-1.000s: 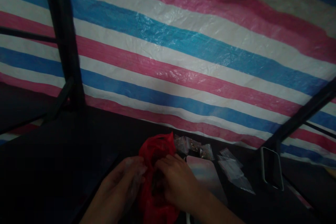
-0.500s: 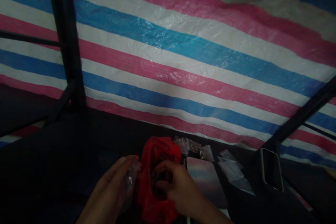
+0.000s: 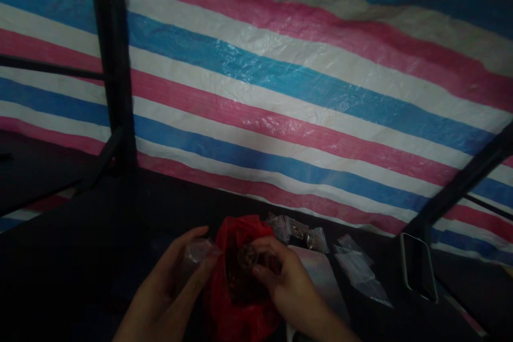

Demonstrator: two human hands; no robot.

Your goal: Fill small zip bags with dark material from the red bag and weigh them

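My left hand (image 3: 166, 288) holds a small clear plastic bag (image 3: 197, 252) between thumb and fingers, just left of a red plastic bag (image 3: 242, 224). The red bag stands open, with dark contents that are too dim to make out. Over its mouth, my right hand (image 3: 290, 280) grips a small clear round cup (image 3: 247, 255), its rim turned toward the left hand. Whether anything is inside the cup cannot be told in this light.
Behind the red bag lie several small filled zip bags (image 3: 297, 228). A pale flat case (image 3: 320, 272) is partly under my right forearm. Farther right are flat clear bags (image 3: 358, 267) and a phone (image 3: 418, 267). A striped tarp (image 3: 280, 117) and dark frame posts (image 3: 116, 64) stand behind.
My right hand has lifted out of the red bag, bringing the clear cup into sight. My left hand has opened wider around the clear bag, whose mouth now faces the red bag.
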